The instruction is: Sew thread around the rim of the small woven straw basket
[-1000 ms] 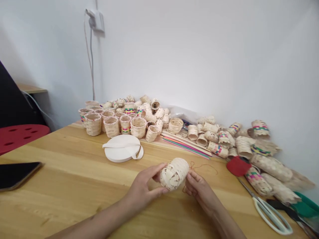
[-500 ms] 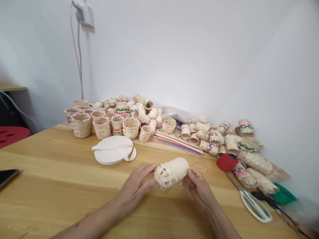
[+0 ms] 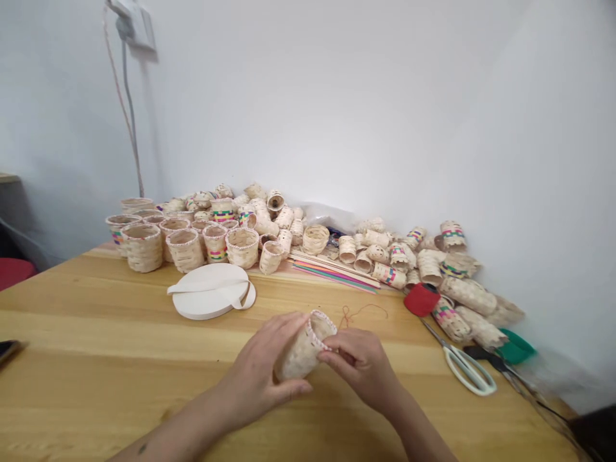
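A small woven basket [image 3: 299, 357] with red-and-white stitching round its rim is tilted between my hands, its mouth facing up and to the right. My left hand [image 3: 262, 362] wraps round its side, thumb in front and fingers behind. At the rim, my right hand [image 3: 359, 364] has thumb and fingers pinched on the near right edge; whether a needle or thread is between them is hidden. Loose red thread [image 3: 349, 316] lies on the table just behind the basket.
Several finished baskets [image 3: 142, 247] stand at back left, and unfinished ones [image 3: 469, 294] are piled along the wall. A white tape roll [image 3: 210, 292], coloured strips [image 3: 334, 276], a red thread spool [image 3: 421, 299], white-handled scissors [image 3: 469, 370] and a phone [image 3: 7, 350] lie on the wooden table [image 3: 120, 359].
The basket has turned from lying with its base toward me to mouth up and right. My left hand has closed round its side, and my right hand has moved onto the rim.
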`<act>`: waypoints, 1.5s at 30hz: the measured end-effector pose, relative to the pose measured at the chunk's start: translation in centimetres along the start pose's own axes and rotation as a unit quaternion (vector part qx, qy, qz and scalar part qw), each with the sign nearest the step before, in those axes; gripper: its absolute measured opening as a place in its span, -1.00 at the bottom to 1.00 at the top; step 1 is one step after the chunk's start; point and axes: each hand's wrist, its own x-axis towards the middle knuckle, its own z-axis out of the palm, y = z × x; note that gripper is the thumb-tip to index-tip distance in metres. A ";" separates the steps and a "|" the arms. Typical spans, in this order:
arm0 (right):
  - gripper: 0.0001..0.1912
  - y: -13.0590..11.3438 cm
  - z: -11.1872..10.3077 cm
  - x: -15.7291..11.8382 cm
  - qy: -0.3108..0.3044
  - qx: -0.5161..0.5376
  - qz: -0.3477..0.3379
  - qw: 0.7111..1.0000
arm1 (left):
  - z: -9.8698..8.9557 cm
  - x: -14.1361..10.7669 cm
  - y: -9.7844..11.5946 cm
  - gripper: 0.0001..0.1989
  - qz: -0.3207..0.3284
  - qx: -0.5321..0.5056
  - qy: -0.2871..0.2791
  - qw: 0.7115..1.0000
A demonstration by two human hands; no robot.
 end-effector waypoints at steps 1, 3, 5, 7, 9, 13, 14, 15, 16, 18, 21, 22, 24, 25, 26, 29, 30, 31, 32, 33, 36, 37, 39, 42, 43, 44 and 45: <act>-0.74 -0.4 0.2 0.2 -0.003 -0.011 -0.015 1.000 | 0.0 0.1 0.0 -0.23 -0.015 -0.016 0.002 1.000; -0.77 -0.9 0.3 0.4 -0.002 -0.011 -0.029 1.000 | 0.0 0.4 0.1 -0.24 -0.066 -0.076 0.019 0.995; -0.68 -0.9 -0.2 0.7 0.002 0.017 -0.006 1.000 | -0.1 0.6 0.1 -0.24 -0.120 -0.175 0.033 0.977; -0.63 -0.5 -1.1 0.9 0.010 0.047 0.052 0.997 | -0.3 0.8 0.1 -0.21 -0.150 -0.291 0.021 0.945; -0.65 0.2 -1.9 1.1 0.020 0.066 0.104 0.992 | -0.4 1.0 0.2 -0.19 -0.163 -0.379 0.007 0.911; -0.68 1.2 -2.5 1.8 -0.012 0.110 0.138 0.984 | -0.3 1.0 0.1 -0.16 -0.180 -0.434 -0.002 0.883; -0.69 1.3 -2.5 2.0 -0.028 0.124 0.137 0.982 | -0.2 1.0 -0.1 -0.15 -0.180 -0.438 -0.010 0.881; -0.71 1.3 -2.4 2.2 -0.041 0.137 0.136 0.980 | -0.1 1.0 -0.3 -0.14 -0.177 -0.440 -0.020 0.880; -0.72 1.3 -2.3 2.4 -0.050 0.148 0.133 0.979 | -0.1 1.0 -0.5 -0.14 -0.169 -0.437 -0.026 0.883; -0.74 1.1 -2.2 2.6 -0.062 0.162 0.125 0.977 | -0.4 1.0 -0.7 -0.17 -0.142 -0.393 -0.018 0.908; -0.75 0.7 -2.0 2.6 -0.074 0.153 0.107 0.980 | -1.4 1.0 -0.5 -0.38 -0.087 -0.219 0.048 0.971; -0.76 0.5 -1.9 2.5 -0.076 0.144 0.101 0.982 | -1.8 1.0 -0.2 -0.48 -0.069 -0.156 0.067 0.983; -0.76 0.1 -1.5 2.3 -0.077 0.124 0.085 0.986 | -2.5 1.0 0.6 -0.62 -0.020 -0.081 0.082 0.993; -0.76 -0.1 -1.2 2.1 -0.076 0.116 0.075 0.987 | -2.7 1.1 1.0 -0.68 0.005 -0.066 0.080 0.995; -0.76 -0.3 -1.0 2.0 -0.074 0.110 0.064 0.989 | -2.8 1.1 1.4 -0.73 0.030 -0.060 0.072 0.995; -0.75 -0.7 -0.1 1.8 -0.053 0.112 0.037 0.992 | -2.7 1.3 2.2 -0.86 0.072 -0.061 0.035 0.995; -0.75 -0.8 0.1 1.8 -0.043 0.117 0.033 0.992 | -2.6 1.4 2.3 -0.89 0.073 -0.061 0.031 0.995; -0.76 -0.8 0.3 1.7 -0.032 0.122 0.032 0.992 | -2.5 1.4 2.3 -0.90 0.069 -0.059 0.034 0.995; -0.77 -0.9 0.4 1.7 -0.021 0.126 0.035 0.991 | -2.5 1.4 2.3 -0.90 0.059 -0.055 0.040 0.996; -0.78 -0.8 0.4 1.6 -0.010 0.129 0.043 0.991 | -2.4 1.4 2.2 -0.88 0.046 -0.052 0.046 0.997; -0.73 -0.6 0.1 1.3 0.028 0.130 0.083 0.988 | -2.3 1.4 2.0 -0.87 0.013 -0.050 0.055 0.997; -0.72 -0.4 -0.1 1.2 0.037 0.127 0.095 0.987 | -2.3 1.4 2.0 -0.87 0.008 -0.053 0.048 0.997; -0.71 -0.1 -0.5 1.1 0.047 0.117 0.108 0.986 | -2.2 1.5 2.1 -0.84 0.011 -0.060 0.020 0.998; -0.69 0.7 -0.8 1.0 0.047 0.102 0.092 0.989 | -2.1 1.5 2.3 -0.81 0.018 -0.064 -0.011 0.998; -0.68 0.9 -0.8 1.0 0.049 0.101 0.084 0.990 | -2.1 1.5 2.3 -0.80 0.017 -0.062 -0.007 0.998; -0.67 1.2 -0.8 0.9 0.051 0.102 0.079 0.990 | -2.1 1.5 2.4 -0.80 0.015 -0.059 0.001 0.998; -0.67 1.4 -0.7 0.9 0.055 0.108 0.081 0.989 | -2.2 1.5 2.4 -0.80 0.012 -0.054 0.010 0.998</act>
